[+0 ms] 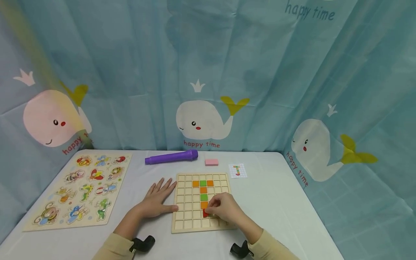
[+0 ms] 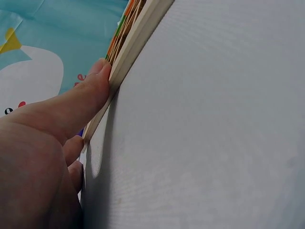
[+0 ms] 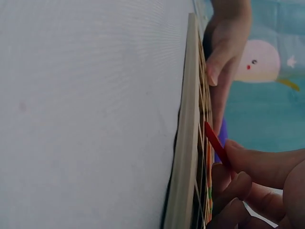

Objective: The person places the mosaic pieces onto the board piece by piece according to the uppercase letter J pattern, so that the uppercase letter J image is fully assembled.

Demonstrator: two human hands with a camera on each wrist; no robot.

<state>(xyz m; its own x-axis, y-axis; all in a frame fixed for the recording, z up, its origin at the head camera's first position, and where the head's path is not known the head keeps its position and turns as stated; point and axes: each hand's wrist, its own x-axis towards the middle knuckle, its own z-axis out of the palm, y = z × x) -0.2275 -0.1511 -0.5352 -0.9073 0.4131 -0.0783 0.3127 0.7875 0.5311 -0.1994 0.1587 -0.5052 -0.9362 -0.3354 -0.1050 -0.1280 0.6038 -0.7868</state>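
A wooden grid board [image 1: 186, 216] lies on the white table, with orange and green square tiles set in a T shape in its cells. My right hand [image 1: 225, 208] pinches a red tile [image 3: 217, 145] between thumb and fingers, over the cell just below the lowest orange tile [image 1: 203, 205]. In the right wrist view the red tile is tilted, its lower edge at the grid. My left hand [image 1: 157, 200] lies at the board's left edge with fingers spread; its thumb [image 2: 97, 83] touches the board's side.
Behind the board are a purple marker-like stick [image 1: 171, 157], a pink block [image 1: 211, 162] and a small card [image 1: 238, 170] printed with a coloured grid pattern. On the left lies a wooden insect puzzle board [image 1: 81, 191]. A whale-print curtain [image 1: 139, 90] surrounds the table.
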